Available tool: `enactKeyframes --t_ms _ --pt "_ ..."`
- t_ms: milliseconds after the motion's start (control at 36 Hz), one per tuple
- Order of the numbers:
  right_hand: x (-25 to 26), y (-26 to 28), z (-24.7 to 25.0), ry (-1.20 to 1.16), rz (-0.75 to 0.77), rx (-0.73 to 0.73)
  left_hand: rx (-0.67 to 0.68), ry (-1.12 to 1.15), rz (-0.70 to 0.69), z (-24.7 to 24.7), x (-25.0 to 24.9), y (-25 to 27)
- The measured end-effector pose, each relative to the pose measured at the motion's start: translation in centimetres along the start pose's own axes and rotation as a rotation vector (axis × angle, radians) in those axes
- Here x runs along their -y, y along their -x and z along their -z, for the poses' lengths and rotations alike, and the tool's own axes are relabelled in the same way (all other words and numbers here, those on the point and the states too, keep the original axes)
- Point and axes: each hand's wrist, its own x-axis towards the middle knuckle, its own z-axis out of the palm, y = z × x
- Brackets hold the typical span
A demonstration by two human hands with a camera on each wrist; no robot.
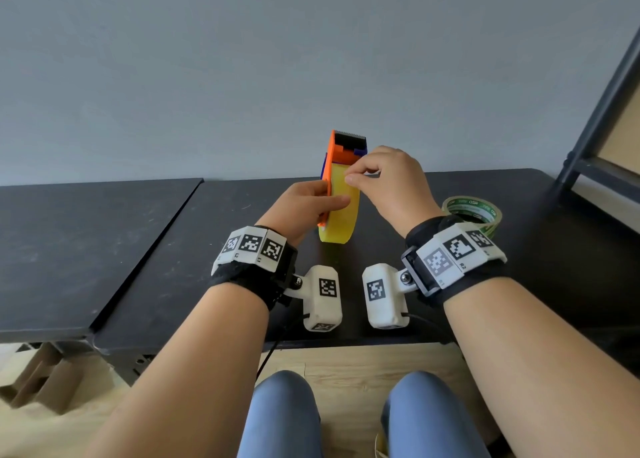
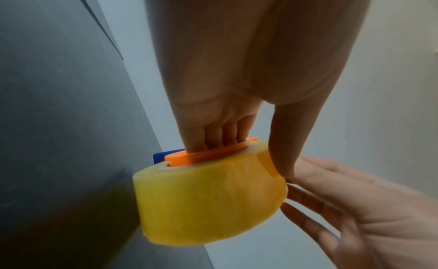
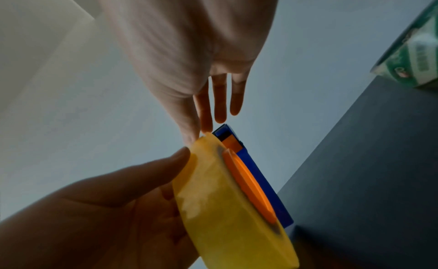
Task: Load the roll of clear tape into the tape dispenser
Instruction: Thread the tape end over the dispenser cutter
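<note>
An orange and blue tape dispenser (image 1: 337,153) with a black toothed blade stands upright on the black table (image 1: 207,250). The yellowish clear tape roll (image 1: 341,212) sits on its orange hub (image 2: 203,155). My left hand (image 1: 323,199) grips the dispenser, with the fingers behind the orange side and the thumb across the roll's face (image 2: 208,198). With thumb and forefinger, my right hand (image 1: 350,176) pinches the roll's outer layer near its top (image 3: 203,141). The other right fingers stay straight. The roll hides the dispenser's lower part.
A second roll with green print (image 1: 472,213) lies flat on the table just right of my right wrist. A second black tabletop (image 1: 69,250) adjoins on the left. A dark shelf frame (image 1: 595,128) stands at the far right, and cardboard (image 1: 41,378) lies on the floor below.
</note>
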Motion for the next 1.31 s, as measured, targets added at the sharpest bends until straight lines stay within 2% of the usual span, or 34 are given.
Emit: enactKeyframes --t_ms 306,444,583,778,1000,1194,1305 --pt "0.3 -0.5 -0.3 0.225 0.082 0.021 0.039 -0.026 -0.005 0.0 -0.3 0.1" --pt "0.1 0.1 -0.4 0.06 0.022 0.024 0.015 0.014 0.005 0.1 -0.1 0.2" --pt "0.2 0.4 -0.5 0.011 0.002 0.011 0.025 -0.005 0.014 0.4 -0.1 0.2" --pt "0.5 0.0 -0.3 0.043 0.004 -0.006 0.058 -0.01 0.017 0.4 -0.4 0.4" --pt "0.7 -0.3 -0.6 0.237 0.057 0.066 0.06 -0.047 0.018 0.0 -0.9 0.7" --pt "0.7 -0.4 -0.2 0.202 -0.059 0.127 0.065 -0.094 0.01 -0.1 -0.9 1.0" --pt "0.8 -0.6 0.5 0.178 -0.101 0.095 0.057 -0.121 0.009 -0.3 -0.9 1.1"
